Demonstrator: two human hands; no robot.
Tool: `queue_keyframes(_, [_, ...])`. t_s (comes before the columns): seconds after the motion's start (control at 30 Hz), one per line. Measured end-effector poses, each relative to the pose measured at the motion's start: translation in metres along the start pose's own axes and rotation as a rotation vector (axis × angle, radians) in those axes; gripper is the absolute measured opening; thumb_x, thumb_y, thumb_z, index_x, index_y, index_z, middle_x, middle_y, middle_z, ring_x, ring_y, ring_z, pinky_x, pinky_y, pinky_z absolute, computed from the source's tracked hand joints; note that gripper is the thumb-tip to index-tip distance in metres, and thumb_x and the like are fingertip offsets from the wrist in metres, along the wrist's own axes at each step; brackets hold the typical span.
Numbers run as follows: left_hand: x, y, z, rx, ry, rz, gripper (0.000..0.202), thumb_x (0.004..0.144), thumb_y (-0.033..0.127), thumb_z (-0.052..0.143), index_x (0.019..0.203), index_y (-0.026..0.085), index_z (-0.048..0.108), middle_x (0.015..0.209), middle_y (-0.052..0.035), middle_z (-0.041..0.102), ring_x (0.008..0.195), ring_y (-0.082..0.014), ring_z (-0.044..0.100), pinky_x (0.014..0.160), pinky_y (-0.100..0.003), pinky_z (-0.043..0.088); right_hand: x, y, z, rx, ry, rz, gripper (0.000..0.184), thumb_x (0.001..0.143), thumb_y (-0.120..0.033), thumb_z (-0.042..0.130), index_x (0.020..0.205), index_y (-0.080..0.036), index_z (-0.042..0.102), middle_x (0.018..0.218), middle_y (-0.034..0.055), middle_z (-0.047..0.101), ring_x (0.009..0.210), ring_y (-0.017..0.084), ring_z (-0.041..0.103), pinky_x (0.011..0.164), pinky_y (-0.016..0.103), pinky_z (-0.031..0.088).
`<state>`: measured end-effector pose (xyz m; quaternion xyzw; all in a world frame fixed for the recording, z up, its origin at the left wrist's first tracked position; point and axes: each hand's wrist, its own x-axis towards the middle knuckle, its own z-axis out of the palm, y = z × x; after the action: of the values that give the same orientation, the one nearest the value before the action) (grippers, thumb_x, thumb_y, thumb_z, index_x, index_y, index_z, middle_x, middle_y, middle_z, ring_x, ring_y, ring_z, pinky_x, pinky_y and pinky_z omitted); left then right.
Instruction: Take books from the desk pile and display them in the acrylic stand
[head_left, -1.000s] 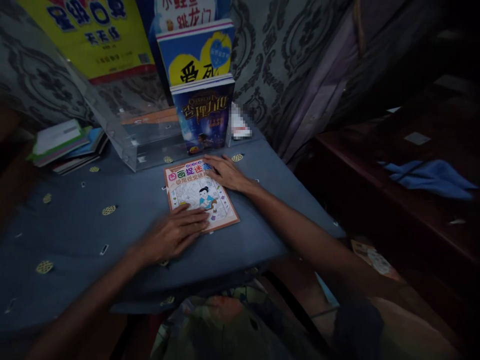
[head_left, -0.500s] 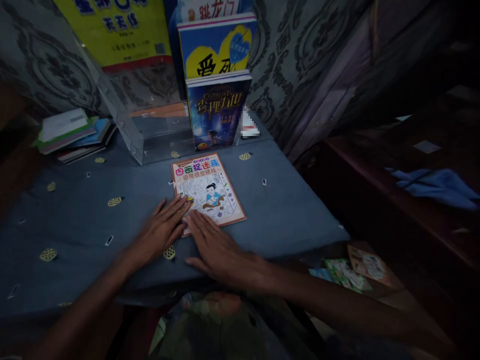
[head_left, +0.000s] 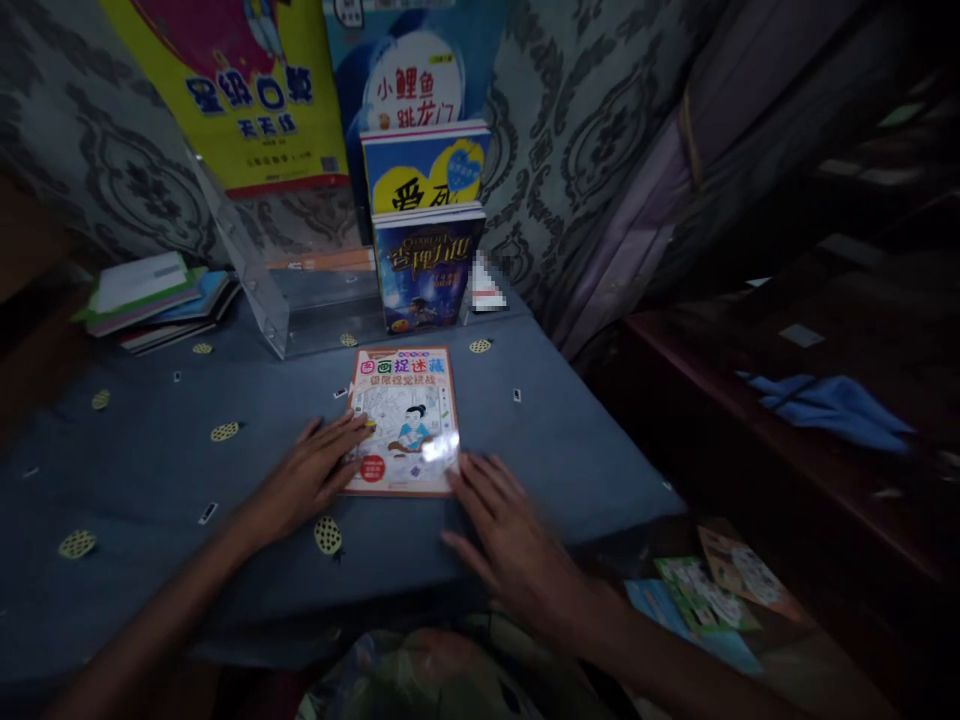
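A thin picture book with an orange border lies flat on the table, its cover showing a seated figure in blue and a bright glare spot near the lower right. My left hand rests at the book's left edge, fingers stretched out with the tips on the cover. At the lower right corner, my right hand lies with its fingers extended and the thumb apart, the fingertips touching the book's edge. Neither hand grips anything.
Behind the book, a clear acrylic rack holds upright books, a dark blue one in front. A stack of books sits at the left on the patterned tablecloth. More booklets lie below the table's right edge, near a blue cloth.
My right hand has slid right, from the book's lower left to its lower right corner. The tilted book now lies straighter. The camera view has also shifted upward.
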<state>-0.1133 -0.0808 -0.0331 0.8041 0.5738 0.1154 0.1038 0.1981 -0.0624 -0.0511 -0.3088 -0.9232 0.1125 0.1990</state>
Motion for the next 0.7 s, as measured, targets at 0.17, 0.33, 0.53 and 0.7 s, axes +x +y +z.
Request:
queue_keyframes(0.17, [0.036, -0.004, -0.003, 0.068, 0.048, -0.003, 0.05, 0.102, 0.051, 0.042, 0.132, 0.016, 0.06, 0.146, -0.0158, 0.058, 0.139, -0.0265, 0.052, 0.117, -0.049, 0.038, 0.022, -0.046, -0.003, 0.162, -0.156, -0.172, 0.05, 0.095, -0.045, 0.062, 0.136, -0.016, 0.059, 0.141, 0.0171, 0.062, 0.136, 0.03, 0.051, 0.118, 0.054, 0.039])
queue_keyframes(0.33, [0.074, 0.022, -0.001, 0.212, -0.025, 0.076, 0.062, 0.096, 0.061, 0.052, 0.135, 0.014, 0.057, 0.151, -0.0188, 0.051, 0.143, -0.032, 0.046, 0.116, -0.048, 0.039, 0.066, -0.049, 0.004, 0.158, -0.224, -0.355, 0.047, 0.096, -0.04, 0.062, 0.134, -0.012, 0.058, 0.144, 0.0164, 0.059, 0.138, 0.028, 0.049, 0.118, 0.047, 0.037])
queue_keyframes(0.53, [0.086, 0.047, 0.0, 0.239, -0.161, 0.221, 0.069, 0.095, 0.06, 0.054, 0.148, 0.016, 0.044, 0.159, -0.0179, 0.041, 0.149, -0.0335, 0.035, 0.118, -0.052, 0.032, 0.064, -0.023, 0.002, 0.302, -0.258, -0.447, 0.032, 0.1, -0.027, 0.057, 0.127, -0.012, 0.064, 0.138, 0.0146, 0.065, 0.131, 0.023, 0.058, 0.112, 0.039, 0.045])
queue_keyframes(0.7, [0.085, 0.063, 0.001, 0.275, -0.169, 0.31, 0.039, 0.103, 0.038, 0.048, 0.133, 0.015, 0.056, 0.148, -0.0146, 0.055, 0.143, -0.0285, 0.045, 0.115, -0.045, 0.04, 0.041, 0.012, -0.008, 0.561, 0.043, -0.144, 0.032, 0.104, -0.026, 0.046, 0.127, -0.018, 0.065, 0.109, 0.0087, 0.078, 0.103, 0.019, 0.073, 0.092, 0.034, 0.057])
